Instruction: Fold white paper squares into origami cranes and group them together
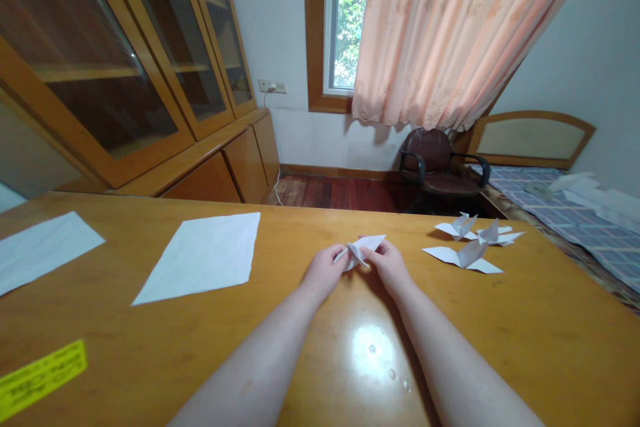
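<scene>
A folded white paper crane (371, 243) is held between my two hands, just over the wooden table (310, 373). My left hand (325, 268) pinches its left side, fingers closed on the paper. From the other side my right hand (390, 264) grips it, thumb pressed near the middle folds. One pointed wing of the crane sticks out to the upper right. Part of its body is covered by my fingers. To the right of my hands stand finished-looking paper cranes, the nearest crane (467, 257) with wings spread, and others (493, 233) behind it.
A flat white paper sheet (207, 257) lies left of my hands, with another sheet (45, 250) at the far left. A yellow label (43, 377) is at the lower left. Beyond the table are a glass-door cabinet (165, 140), a chair (435, 160) and a bed (565, 207).
</scene>
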Available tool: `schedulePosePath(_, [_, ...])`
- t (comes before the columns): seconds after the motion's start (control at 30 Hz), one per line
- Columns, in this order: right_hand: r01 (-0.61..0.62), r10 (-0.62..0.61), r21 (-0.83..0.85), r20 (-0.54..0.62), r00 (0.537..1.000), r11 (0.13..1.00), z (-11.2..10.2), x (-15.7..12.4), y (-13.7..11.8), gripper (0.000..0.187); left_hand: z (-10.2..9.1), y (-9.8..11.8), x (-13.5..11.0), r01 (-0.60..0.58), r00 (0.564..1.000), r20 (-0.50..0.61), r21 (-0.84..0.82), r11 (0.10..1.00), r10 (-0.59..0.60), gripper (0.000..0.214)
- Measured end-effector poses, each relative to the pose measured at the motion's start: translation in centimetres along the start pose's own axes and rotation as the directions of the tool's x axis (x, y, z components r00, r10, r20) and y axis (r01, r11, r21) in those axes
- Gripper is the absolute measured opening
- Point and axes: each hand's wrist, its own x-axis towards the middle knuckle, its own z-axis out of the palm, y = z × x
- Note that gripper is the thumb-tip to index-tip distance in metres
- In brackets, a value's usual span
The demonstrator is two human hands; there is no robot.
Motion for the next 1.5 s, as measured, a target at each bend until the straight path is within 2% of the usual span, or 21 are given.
schedulePosePath(0.07, [-0.009, 0.011, -0.074, 0.035, 0.999, 0.997, -0.05, -0.07, 0.11, 0.034, 0.05, -0.04, 0.02, -0.003, 1.0, 0.017, 0.006, 1.0, 0.003, 0.033])
schedulePosePath(0.2, [-0.01, 0.018, -0.116, 0.074, 0.997, 0.993, -0.1, -0.03, 0.32, 0.033, 0.12, -0.17, 0.1, -0.007, 0.999, 0.046, 0.066, 0.998, 0.004, 0.034])
schedulePosePath(0.87, [0.023, -0.044, -0.233, -0.084, 0.996, 0.972, -0.13, -0.08, -0.02, 0.035, -0.19, 0.08, 0.09, -0.013, 1.0, 0.028, 0.199, 0.98, 0.007, 0.036])
schedulePosePath(1.23, [0.027, -0.062, -0.212, -0.157, 0.986, 0.977, -0.17, -0.04, 0.1, 0.036, -0.24, -0.04, 0.15, 0.007, 1.0, 0.016, 0.194, 0.981, -0.011, 0.032])
schedulePosePath(1.5, [0.078, -0.099, -0.162, -0.129, 0.987, 0.984, -0.21, -0.07, 0.12, 0.031, -0.11, -0.27, 0.14, 0.031, 0.999, 0.014, 0.179, 0.983, -0.034, 0.037])
